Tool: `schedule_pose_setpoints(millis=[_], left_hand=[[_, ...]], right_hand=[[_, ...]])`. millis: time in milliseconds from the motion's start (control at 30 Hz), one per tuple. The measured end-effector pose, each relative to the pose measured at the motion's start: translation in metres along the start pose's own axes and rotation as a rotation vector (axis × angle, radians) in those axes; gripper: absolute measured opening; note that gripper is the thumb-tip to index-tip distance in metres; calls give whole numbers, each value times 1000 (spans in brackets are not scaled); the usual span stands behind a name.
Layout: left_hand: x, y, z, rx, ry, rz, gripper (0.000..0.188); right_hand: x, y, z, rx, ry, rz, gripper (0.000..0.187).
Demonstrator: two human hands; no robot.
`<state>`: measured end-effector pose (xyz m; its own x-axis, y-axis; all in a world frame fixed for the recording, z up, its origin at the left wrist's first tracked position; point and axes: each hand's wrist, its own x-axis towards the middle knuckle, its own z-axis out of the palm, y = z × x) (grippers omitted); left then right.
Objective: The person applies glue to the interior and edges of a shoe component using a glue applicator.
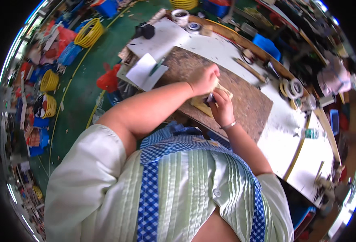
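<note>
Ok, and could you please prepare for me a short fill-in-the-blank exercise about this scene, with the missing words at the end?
1. The left hand and the right hand are together over a mottled ____ board.
2. A bracelet circles the person's ____ wrist.
3. The apron strap has a check pattern in white and ____.
4. The floor to the left of the table is mainly ____.

Missing words: brown; right; blue; green.
</note>
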<state>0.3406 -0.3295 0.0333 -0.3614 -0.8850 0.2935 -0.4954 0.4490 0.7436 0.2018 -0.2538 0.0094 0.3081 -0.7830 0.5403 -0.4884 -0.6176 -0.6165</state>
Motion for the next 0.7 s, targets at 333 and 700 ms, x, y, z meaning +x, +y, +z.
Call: schedule_pose_setpoints(millis=[333,700], left_hand=[[-1,5,8,12,11,57,12],[-8,6,0,66,35,75,9]], right_hand=[[-3,-13,-21,-325,-189,11,52],[19,2,-10,53,-264,324,39]])
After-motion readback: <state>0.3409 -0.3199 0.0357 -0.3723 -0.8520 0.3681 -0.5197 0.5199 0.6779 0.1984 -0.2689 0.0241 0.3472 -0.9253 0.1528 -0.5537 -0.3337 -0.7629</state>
